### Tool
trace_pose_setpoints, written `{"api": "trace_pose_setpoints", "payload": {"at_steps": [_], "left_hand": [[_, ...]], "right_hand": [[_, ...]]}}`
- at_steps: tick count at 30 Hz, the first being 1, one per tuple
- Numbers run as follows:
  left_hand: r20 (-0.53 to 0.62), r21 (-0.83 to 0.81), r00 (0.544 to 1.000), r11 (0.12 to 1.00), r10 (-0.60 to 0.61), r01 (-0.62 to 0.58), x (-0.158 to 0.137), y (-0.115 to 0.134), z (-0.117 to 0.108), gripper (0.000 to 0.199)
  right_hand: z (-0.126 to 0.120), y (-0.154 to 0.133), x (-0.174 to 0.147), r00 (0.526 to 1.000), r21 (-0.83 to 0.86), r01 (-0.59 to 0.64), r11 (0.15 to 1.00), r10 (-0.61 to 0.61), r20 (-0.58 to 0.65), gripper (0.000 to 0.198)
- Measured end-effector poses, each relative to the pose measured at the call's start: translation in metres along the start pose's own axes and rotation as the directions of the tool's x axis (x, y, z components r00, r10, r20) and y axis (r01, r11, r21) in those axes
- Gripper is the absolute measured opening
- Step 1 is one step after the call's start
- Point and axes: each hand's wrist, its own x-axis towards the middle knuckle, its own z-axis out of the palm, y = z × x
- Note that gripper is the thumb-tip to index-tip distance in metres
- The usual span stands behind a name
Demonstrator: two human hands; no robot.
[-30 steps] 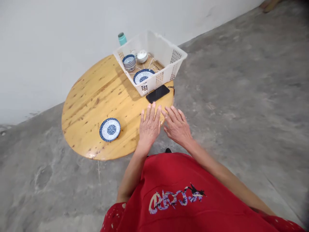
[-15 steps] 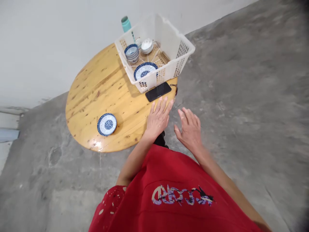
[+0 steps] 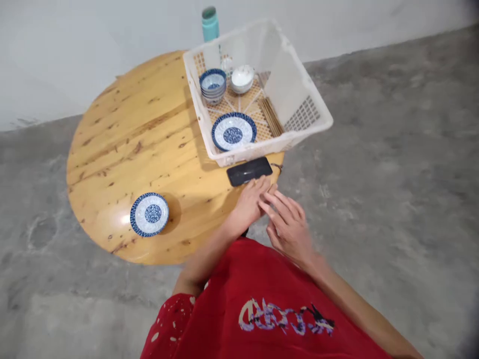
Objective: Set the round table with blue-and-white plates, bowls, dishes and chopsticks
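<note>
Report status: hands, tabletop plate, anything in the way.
Left hand and right hand close together, no held object visible. Blue-rimmed plate on table, untouched. Phone between hands and basket.

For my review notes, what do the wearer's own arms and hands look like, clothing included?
The left hand and right hand are bare, with no gloves or watch showing. The left sleeve is red with scattered pale specks and leaves the forearm bare; the right sleeve is out of view. The red garment front carries a cream, purple and black print.
</note>
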Motion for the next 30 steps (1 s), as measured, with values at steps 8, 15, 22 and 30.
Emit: {"api": "trace_pose_setpoints", "payload": {"at_steps": [8,15,22,30], "left_hand": [[-0.430,0.086,0.901,0.991,-0.057,0.104,-0.003,-0.046,-0.033,0.046],[-0.521,-0.026,0.789,0.930,-0.326,0.368,0.003,-0.087,-0.022,0.046],[-0.617,-0.081,0.704,0.918,-0.352,0.387,0.005,-0.088,-0.004,0.039],[-0.603,-0.201,0.692,0.916,-0.395,0.348,0.004,-0.086,-0.030,0.032]], "right_hand": [[-0.043,0.069,0.123,0.947,-0.106,0.033,0.994,-0.065,-0.315,0.057],[-0.002,0.145,0.195,0.995,-0.068,-0.049,0.997,0.043,-0.088,0.043],[0.014,0.151,0.188,0.999,-0.087,-0.032,0.996,0.034,0.032,0.035],[0.003,0.159,0.197,0.981,0.106,-0.132,0.986,0.115,0.156,0.036]]}}
